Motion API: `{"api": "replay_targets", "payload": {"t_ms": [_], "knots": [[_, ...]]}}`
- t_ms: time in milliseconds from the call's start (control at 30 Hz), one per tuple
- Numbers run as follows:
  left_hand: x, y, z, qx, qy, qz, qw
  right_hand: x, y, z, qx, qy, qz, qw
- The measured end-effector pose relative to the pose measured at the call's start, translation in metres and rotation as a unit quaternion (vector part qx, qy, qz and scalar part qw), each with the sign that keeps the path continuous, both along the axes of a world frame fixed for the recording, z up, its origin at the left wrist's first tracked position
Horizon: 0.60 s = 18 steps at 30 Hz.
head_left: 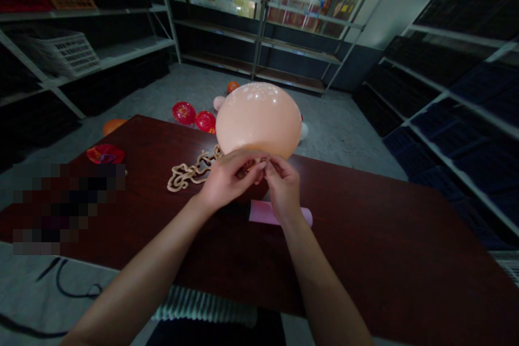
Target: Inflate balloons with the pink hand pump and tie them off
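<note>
A large inflated peach balloon stands above the table's far edge, its neck side turned toward me. My left hand is closed at the balloon's neck, fingertips pinched together. From the right, my right hand pinches at the same spot, its fingertips meeting those of the left. The fingers mostly hide the neck itself. A pink cylinder with a dark end lies on the table below my hands. Left of my left hand lies a heap of tan rope-like strands, partly behind the hand.
The dark red-brown table spans the front. A red balloon lies at its left, beside a blurred-out patch. On the floor beyond are red balloons and an orange one. Shelves with crates line the room. Cables lie at lower left.
</note>
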State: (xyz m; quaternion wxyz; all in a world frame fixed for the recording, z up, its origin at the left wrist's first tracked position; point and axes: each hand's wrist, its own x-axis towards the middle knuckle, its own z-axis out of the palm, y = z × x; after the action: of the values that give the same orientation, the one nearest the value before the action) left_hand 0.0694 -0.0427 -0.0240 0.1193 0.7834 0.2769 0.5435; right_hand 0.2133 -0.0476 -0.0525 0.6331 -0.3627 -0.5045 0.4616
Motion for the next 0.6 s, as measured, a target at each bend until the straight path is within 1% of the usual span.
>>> {"api": "replay_targets", "payload": {"t_ms": [133,267,333,467,600], "knots": [[-0.002,0.000,0.001,0.031,0.095,0.023,0.995,-0.001,0.001,0.000,0.010,-0.041,-0.054,0.998],[0.001,-0.003,0.003,0.060,0.162,0.095,0.980,-0.001,0.000,0.001,0.019,-0.066,-0.097,0.993],[0.004,-0.005,0.003,0.065,0.186,0.125,0.972,-0.001,-0.001,0.002,0.026,-0.096,-0.131,0.986],[0.007,-0.009,0.004,0.049,0.224,0.160,0.960,-0.003,-0.007,0.003,0.057,-0.175,-0.205,0.961],[0.008,-0.011,0.005,0.042,0.233,0.183,0.954,-0.004,-0.012,0.002,0.107,-0.257,-0.244,0.929]]}}
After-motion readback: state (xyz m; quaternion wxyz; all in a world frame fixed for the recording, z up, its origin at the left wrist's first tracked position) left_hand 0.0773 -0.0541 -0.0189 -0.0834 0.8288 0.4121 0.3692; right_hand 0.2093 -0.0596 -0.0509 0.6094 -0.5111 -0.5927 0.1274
